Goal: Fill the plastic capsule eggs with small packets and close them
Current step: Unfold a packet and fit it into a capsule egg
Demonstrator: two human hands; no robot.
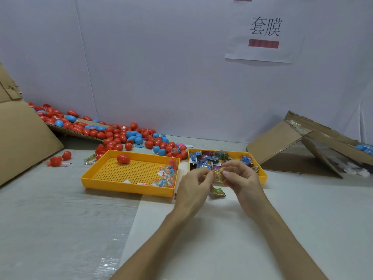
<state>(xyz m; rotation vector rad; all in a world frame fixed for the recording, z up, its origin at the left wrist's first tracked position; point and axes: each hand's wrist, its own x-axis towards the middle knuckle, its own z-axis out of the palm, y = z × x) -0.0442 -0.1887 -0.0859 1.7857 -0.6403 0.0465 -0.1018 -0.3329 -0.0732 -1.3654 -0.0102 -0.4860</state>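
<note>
A small yellow packet (pixel 219 174) is pinched between the fingertips of the left hand (pixel 193 185) and the right hand (pixel 241 179), just above the counter (pixel 60 219). Both grips are closed on it, and no egg is held.

The nearest egg, a red egg (pixel 123 159) in the left tray (pixel 129 191), looks closed. One grip would probably have to be released to fetch and open it. The packet, left in a thin one-handed pinch, could then slip and land beside the green packet (pixel 218 192) lying under the hands. If the wrapper is not folded small, an edge could be caught in the seam and the halves kept from snapping shut. A round egg set down loose could also roll away.

At the far left a cardboard sheet (pixel 24 142) is leaned, and the egg pile (pixel 119 136), red and blue, is spilled along the wall. The left tray stands between the hands and that pile, so its rim must be reached over. Clear toy bags (pixel 164 175) are gathered at its right end. The right tray (pixel 263 175), full of printed packets, is partly hidden by the hands. A collapsed cardboard box (pixel 282 146) is seen far right.
</note>
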